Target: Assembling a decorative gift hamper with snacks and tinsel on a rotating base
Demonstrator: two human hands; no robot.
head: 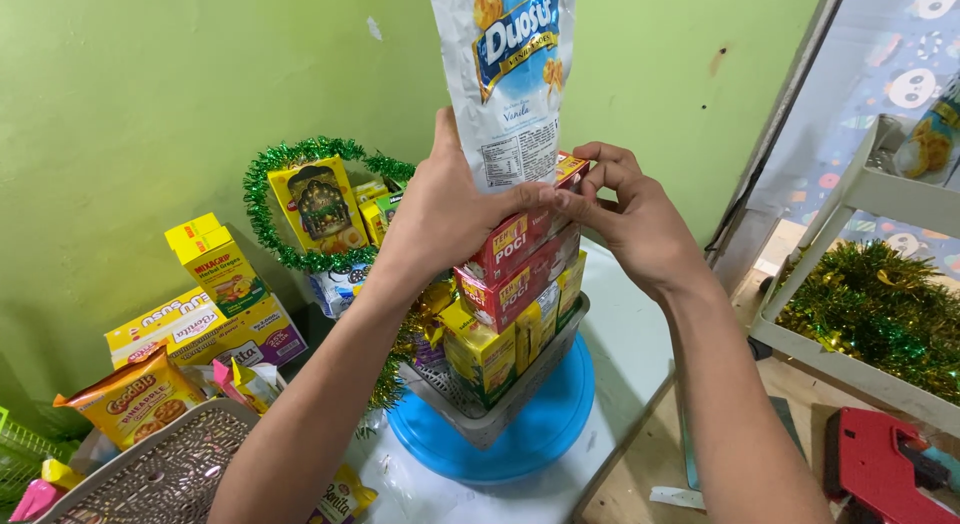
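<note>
At centre frame, a left hand point(440, 209) grips the lower edge of a glossy silver-and-blue foil pouch point(510, 74), thumb pressed across its front, holding it upright against a stack of red cardboard boxes point(520, 259). The right hand point(635, 219) meets it from the right, fingers curled and fingertips pinching at the pouch's bottom corner where it touches the top red box. Beneath the red boxes, yellow cartons point(500, 349) stand on edge in a grey perforated plastic basket point(500, 414), which sits on a round, smooth blue disc point(545, 434) on a pale table point(630, 334).

At upper left, a ring of green tinsel point(262, 209) frames a yellow box point(318, 206) against the matte green wall point(120, 94). Further yellow cartons point(215, 254) and an orange snack bag point(135, 404) crowd the lower left, beside a woven grey basket point(165, 474). At right, green-gold tinsel point(880, 309) fills a white shelf point(880, 189); a red tool point(880, 464) lies in the lower right corner.
</note>
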